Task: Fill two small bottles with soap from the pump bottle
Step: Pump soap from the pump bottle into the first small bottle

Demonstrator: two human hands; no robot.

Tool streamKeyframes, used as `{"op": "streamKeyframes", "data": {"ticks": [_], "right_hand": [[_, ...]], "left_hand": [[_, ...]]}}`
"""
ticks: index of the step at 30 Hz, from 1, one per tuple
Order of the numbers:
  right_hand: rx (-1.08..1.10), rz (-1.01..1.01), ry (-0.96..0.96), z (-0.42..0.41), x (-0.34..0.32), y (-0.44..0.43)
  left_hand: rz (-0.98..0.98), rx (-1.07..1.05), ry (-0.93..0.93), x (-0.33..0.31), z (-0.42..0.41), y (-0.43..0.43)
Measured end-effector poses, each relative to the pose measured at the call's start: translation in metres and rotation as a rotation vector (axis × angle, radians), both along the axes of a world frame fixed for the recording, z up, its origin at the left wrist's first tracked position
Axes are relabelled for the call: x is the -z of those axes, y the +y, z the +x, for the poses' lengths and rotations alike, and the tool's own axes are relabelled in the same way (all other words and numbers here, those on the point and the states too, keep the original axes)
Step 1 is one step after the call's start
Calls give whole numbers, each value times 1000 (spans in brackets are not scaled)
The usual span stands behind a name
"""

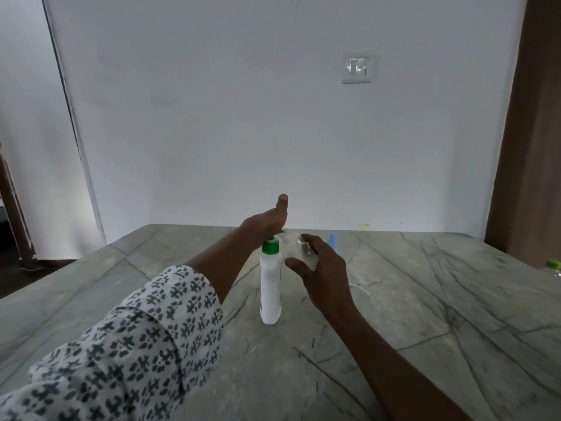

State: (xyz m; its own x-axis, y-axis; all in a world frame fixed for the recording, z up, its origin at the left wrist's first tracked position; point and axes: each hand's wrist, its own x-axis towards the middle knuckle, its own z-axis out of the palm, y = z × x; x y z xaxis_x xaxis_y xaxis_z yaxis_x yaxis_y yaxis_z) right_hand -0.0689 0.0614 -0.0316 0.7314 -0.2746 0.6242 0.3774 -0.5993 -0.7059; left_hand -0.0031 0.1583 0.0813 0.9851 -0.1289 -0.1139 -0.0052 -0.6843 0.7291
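Centre of the frame: white pump bottle [269, 294] with a green collar, upright on the grey veined bench [409, 314]. Laid flat over the pump head from the left, left hand [267, 221], palm down, fingers extended rather than curled, thumb raised toward the wall; pressing on the pump, not wrapped around it. Just right of the green collar, small clear bottle [296, 250], held off the bench and tilted, its upper end close beside the pump spout; whether mouth and spout touch, impossible to tell. Wrapped around that small clear bottle from the right, right hand [326, 268], fingers curled over its far side, thumb across its near side. Behind the right hand, toward the wall, pale blue thing [332, 239], mostly hidden, shape unclear. At the right edge of the frame, clear container with a green cap [552, 265], cut off by the edge, well apart from the white pump bottle. On the bench just right of the right wrist, thin white streak [361, 288]. Across the lower left of the frame, white sleeve with dark print [121, 344] on the left arm; right forearm bare. Upper right on the pale wall, 1 switch plate [356, 68]; along the right edge, brown door frame [528, 147].
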Motion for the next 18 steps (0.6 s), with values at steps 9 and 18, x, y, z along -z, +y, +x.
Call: {"op": "streamKeyframes", "data": {"ticks": [9, 18], "right_hand": [[72, -125, -50, -3, -6, -6], [60, -126, -119, -3, -7, -8]], "left_hand": [[109, -18, -25, -17, -2, -5], [100, -31, -67, -14, -6, -2]]}}
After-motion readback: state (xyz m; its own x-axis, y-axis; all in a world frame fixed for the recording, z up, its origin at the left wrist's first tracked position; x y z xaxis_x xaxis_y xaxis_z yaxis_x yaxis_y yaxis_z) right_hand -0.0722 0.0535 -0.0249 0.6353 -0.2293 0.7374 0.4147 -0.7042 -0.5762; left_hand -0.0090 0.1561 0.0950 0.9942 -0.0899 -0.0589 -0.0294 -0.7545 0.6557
